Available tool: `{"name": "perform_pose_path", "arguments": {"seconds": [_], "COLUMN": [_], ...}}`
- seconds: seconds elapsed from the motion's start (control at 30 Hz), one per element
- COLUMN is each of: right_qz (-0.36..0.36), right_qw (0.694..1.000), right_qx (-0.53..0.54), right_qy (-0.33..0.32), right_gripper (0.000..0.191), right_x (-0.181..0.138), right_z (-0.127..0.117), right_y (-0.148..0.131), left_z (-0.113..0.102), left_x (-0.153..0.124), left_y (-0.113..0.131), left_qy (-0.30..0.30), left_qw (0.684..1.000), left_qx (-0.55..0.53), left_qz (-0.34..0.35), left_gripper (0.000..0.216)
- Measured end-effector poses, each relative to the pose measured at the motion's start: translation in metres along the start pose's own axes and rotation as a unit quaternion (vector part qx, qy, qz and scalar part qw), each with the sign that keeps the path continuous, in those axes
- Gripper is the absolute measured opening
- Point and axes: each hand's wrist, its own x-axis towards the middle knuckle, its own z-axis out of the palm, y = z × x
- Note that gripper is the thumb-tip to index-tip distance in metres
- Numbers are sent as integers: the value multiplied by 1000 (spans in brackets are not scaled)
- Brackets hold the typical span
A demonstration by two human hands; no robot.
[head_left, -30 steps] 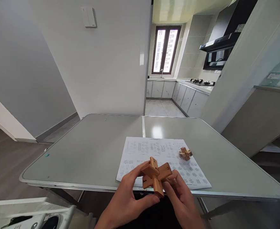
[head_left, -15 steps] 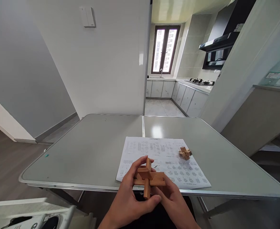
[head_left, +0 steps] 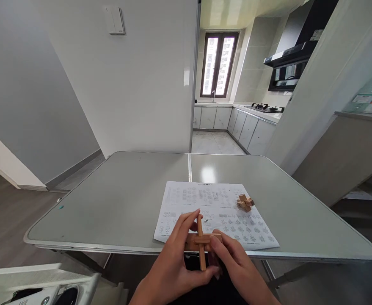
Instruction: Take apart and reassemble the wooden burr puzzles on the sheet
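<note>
Both my hands hold a wooden cross-shaped burr puzzle (head_left: 201, 243) just over the near edge of the grey table (head_left: 116, 203). My left hand (head_left: 173, 264) grips its left side, fingers curled over the top and thumb underneath. My right hand (head_left: 239, 269) grips the right arm of the puzzle with its fingers closed. The puzzle's long bar stands upright, a shorter bar crossing it. A smaller wooden burr puzzle (head_left: 244, 203) rests on a printed instruction sheet (head_left: 217, 212) farther out, to the right.
The sheet lies flat near the table's front edge. A wall with a light switch (head_left: 116, 20) stands behind the table, and a kitchen doorway opens beyond. A white object (head_left: 46, 284) sits low at the left.
The puzzle has been turned in my hands from a tilted, spread pose to an upright flat cross, and it has dropped slightly lower toward me.
</note>
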Motion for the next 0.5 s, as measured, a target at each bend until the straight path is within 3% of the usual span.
{"name": "perform_pose_path", "arguments": {"seconds": [0.5], "right_qz": [23], "right_qw": [998], "right_qx": [46], "right_qy": [30], "right_gripper": [54], "right_x": [-7], "right_z": [2], "right_y": [2], "left_z": [-3], "left_x": [-5], "left_y": [-2], "left_qy": [-14], "left_qw": [991], "left_qx": [123], "left_qz": [56], "left_gripper": [111]}}
